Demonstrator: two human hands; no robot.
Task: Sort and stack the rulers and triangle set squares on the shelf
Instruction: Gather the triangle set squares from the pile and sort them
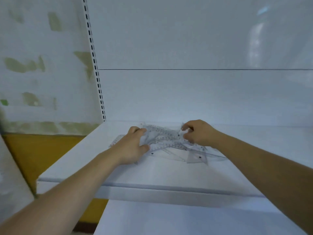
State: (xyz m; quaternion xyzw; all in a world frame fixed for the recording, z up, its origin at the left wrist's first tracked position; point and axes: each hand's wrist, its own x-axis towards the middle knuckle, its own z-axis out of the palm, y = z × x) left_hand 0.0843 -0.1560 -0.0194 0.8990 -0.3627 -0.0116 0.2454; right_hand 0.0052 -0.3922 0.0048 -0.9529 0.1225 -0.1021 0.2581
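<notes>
A jumbled pile of clear plastic rulers and triangle set squares [166,141] lies on the white shelf [152,172], near its back. My left hand [133,146] rests on the pile's left side, fingers and thumb closed around several of the clear pieces. My right hand [198,133] is at the pile's right side, fingertips pinching the end of a ruler. One small set square [197,157] pokes out at the front right of the pile. A ruler end [116,140] shows to the left of my left hand.
The shelf's white back panel [194,95] rises behind the pile, with a slotted upright [99,85] at its left. A lower white shelf [177,219] juts out below. A patchy wall and yellow-brown floor [40,153] lie to the left.
</notes>
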